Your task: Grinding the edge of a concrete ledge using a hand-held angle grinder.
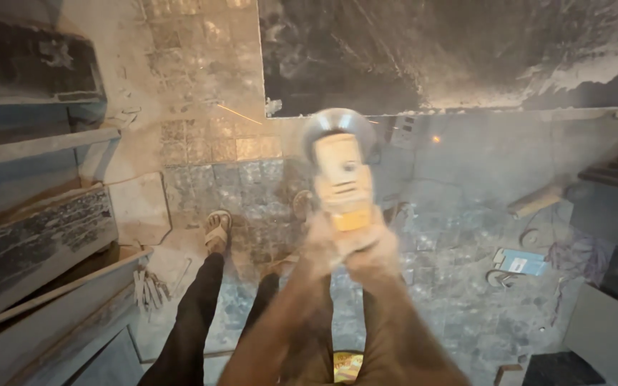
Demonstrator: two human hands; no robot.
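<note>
My grinder [343, 187]: yellow plastic body, matt with dust. Slab [459, 50] dark stone, rough-sawn. Floor [209, 143] tiles dusty, dull.

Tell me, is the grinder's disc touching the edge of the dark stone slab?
Cannot tell. In the head view the disc overlaps the slab edge with sparks nearby, but blur and dust hide any contact line.

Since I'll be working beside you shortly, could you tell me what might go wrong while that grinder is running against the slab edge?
Sparks fly off where the angle grinder meets the dark slab; they may hit bare skin. Both hands, left hand and right hand, are ungloved close to the disc, so a kickback could cut them. Thick dust hazes the floor, where a sandalled foot stands exposed among scattered debris.
</note>
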